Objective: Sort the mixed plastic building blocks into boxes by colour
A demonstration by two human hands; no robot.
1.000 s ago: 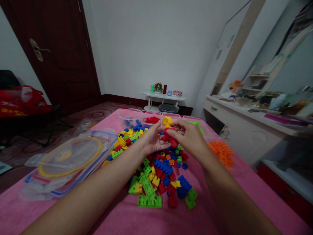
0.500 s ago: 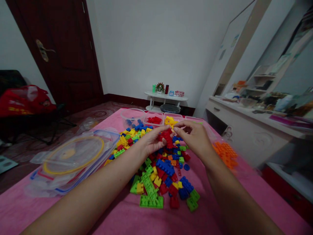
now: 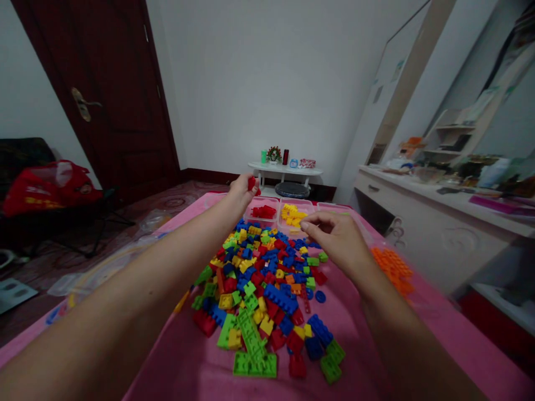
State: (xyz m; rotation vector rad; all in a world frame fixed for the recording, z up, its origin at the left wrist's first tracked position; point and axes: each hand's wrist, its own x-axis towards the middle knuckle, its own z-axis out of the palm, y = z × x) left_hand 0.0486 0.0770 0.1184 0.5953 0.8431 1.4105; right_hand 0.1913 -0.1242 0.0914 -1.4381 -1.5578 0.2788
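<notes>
A heap of red, blue, yellow and green toy bricks (image 3: 267, 278) lies on a pink cloth (image 3: 188, 367). My left hand (image 3: 242, 188) is stretched far forward above a clear box of red bricks (image 3: 263, 211), fingers closed on red bricks (image 3: 252, 184). My right hand (image 3: 334, 236) hovers over the heap's right side, thumb and fingers pinched together; I cannot make out anything in them. A clear box of yellow bricks (image 3: 293, 214) stands beside the red one.
Orange bricks (image 3: 393, 270) lie in a clear container at the right. Clear lids (image 3: 71, 278) show behind my left arm. A white dresser (image 3: 422, 223) stands right, a low white table (image 3: 286, 167) by the far wall, a dark door (image 3: 104, 94) left.
My left hand has carried the red bricks from the heap's middle forward to above the red box. My right hand let go and stayed over the heap.
</notes>
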